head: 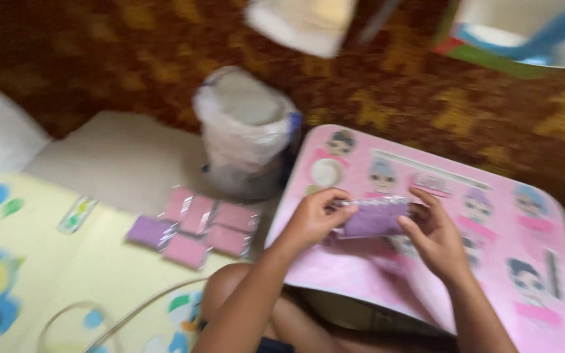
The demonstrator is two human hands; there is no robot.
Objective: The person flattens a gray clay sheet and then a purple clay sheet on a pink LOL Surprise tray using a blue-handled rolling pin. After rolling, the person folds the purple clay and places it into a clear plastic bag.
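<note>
Both hands work over a pink lap table (492,287) printed with cartoon doll figures. The left hand (312,219) pinches the left end of a purple packet (374,219) in clear wrapping, and the right hand (433,238) grips its right end, fingers curled close around it; the packet is held just above the table surface, near the table's left half. The frame is motion-blurred, so whether the wrapping is sealed or open at either end cannot be determined. To the left of the table, on a pale yellow mat (47,261) with a blue car print, lies a group of wrapped packets (194,229): about six are countable, one purple and the rest pink, touching or just beside one another in two loose rows. These appear finished and set aside, which suggests the work is partly advanced, with one packet in hand. A bag-lined white container (246,131) stands just behind the group, touching the table's left edge; its contents are not legible, so the remaining quantity cannot be stated. Count in view: one table, one container, seven packets in total.
</note>
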